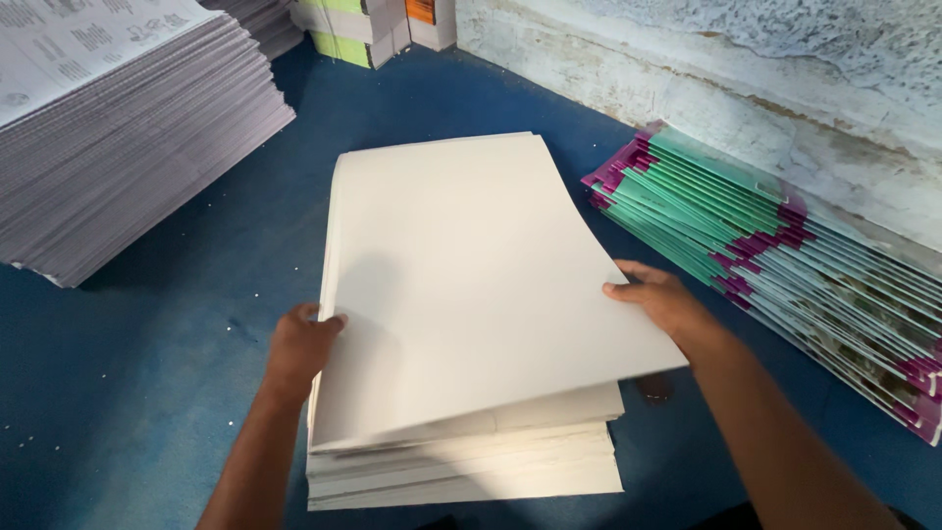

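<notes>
A blue-covered table [147,393] runs up to a rough, whitewashed wall [746,88]. At its middle sits a thick stack of plain cream paper sheets [471,461], my landmark here. My left hand [302,344] grips the left edge of the top few cream sheets [471,285], fingers [329,322] curled closed over the edge. My right hand [662,299] pinches their right edge, thumb on top, fingers hidden beneath. The sheets are lifted and bowed above the stack, near edge raised.

Left of the stack, well apart, stands a tall pile of printed grey-white sheets [118,147]. Right of it, near the wall, lies a slanted row of teal and magenta booklets [765,265]. Beyond it are small blocks of green and orange books [373,29].

As I judge it, the sheets could slip and fan apart because I hold only their edges. The bow could crease them. Swinging right might knock the booklets.
</notes>
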A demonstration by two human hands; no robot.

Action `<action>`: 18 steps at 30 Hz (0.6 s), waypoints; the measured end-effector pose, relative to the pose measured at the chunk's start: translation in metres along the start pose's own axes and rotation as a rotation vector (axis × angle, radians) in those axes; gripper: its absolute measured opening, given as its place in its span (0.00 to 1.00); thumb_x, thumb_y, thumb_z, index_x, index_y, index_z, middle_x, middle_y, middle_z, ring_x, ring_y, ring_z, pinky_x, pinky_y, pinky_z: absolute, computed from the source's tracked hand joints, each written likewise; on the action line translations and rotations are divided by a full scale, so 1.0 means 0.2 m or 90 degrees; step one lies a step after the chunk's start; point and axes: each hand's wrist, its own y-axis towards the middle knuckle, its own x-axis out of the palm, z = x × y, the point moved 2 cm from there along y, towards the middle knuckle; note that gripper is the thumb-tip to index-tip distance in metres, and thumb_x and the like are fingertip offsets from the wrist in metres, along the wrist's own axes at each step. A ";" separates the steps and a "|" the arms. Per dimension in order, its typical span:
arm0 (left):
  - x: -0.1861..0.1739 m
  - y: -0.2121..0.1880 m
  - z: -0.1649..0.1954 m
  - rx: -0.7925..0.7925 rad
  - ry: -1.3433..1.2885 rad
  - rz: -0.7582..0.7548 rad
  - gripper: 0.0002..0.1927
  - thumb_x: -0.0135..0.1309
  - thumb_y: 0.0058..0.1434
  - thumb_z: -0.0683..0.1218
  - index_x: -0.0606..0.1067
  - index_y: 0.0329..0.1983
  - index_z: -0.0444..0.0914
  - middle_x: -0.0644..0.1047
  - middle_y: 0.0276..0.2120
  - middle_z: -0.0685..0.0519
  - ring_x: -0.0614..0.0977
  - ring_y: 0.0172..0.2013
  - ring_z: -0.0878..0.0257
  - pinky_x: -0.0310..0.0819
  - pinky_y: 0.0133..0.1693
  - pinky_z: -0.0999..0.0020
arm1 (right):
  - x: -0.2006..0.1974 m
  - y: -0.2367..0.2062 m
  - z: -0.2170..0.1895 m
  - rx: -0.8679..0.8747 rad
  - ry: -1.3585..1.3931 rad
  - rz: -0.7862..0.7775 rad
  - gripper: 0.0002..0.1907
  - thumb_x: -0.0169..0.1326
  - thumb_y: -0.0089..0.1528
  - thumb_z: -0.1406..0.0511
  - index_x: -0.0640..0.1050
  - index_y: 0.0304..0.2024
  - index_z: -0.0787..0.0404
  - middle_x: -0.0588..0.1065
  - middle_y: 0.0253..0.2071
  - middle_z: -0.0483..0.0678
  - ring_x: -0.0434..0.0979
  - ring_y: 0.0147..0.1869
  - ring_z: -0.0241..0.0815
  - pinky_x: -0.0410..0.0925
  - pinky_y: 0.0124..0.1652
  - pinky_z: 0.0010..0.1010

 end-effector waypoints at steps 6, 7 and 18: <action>0.19 -0.02 -0.13 -0.002 0.016 -0.010 0.34 0.65 0.55 0.46 0.72 0.66 0.36 0.83 0.36 0.40 0.84 0.35 0.47 0.81 0.37 0.53 | -0.05 0.02 0.07 -0.072 -0.084 0.012 0.34 0.64 0.52 0.65 0.75 0.62 0.64 0.83 0.43 0.58 0.84 0.43 0.49 0.74 0.44 0.37; 0.20 -0.02 -0.12 0.017 0.059 -0.004 0.34 0.65 0.55 0.47 0.72 0.66 0.37 0.84 0.37 0.41 0.85 0.36 0.49 0.81 0.40 0.55 | -0.05 0.02 0.08 -0.090 -0.105 0.019 0.33 0.64 0.52 0.65 0.77 0.61 0.63 0.83 0.40 0.58 0.84 0.40 0.49 0.74 0.42 0.38; 0.21 -0.10 0.00 0.028 0.183 0.020 0.33 0.65 0.55 0.49 0.71 0.65 0.42 0.82 0.44 0.45 0.84 0.46 0.50 0.77 0.50 0.57 | 0.01 -0.13 -0.11 -0.252 -0.407 0.067 0.31 0.61 0.55 0.65 0.76 0.63 0.57 0.82 0.36 0.58 0.82 0.35 0.44 0.72 0.39 0.36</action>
